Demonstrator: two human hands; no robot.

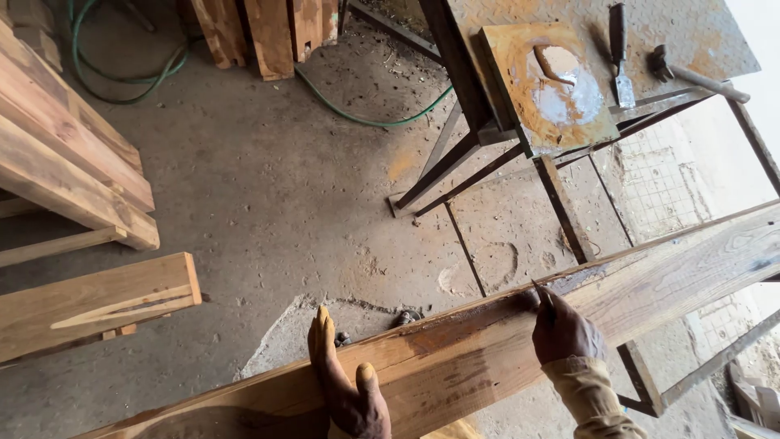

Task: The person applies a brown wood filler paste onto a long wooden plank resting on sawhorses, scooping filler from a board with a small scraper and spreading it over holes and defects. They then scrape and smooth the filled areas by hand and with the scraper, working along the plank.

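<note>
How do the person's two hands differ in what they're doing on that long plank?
The left hand lies open with fingers spread, gripping over the edge of the long plank; the right hand is closed around a thin pointed tool, its tip on the wood. The left hand sits nearer the plank's lower end, the right farther up. Both rest on the same plank.

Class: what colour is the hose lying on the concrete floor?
Green; the hose shows best in the head view.
</note>
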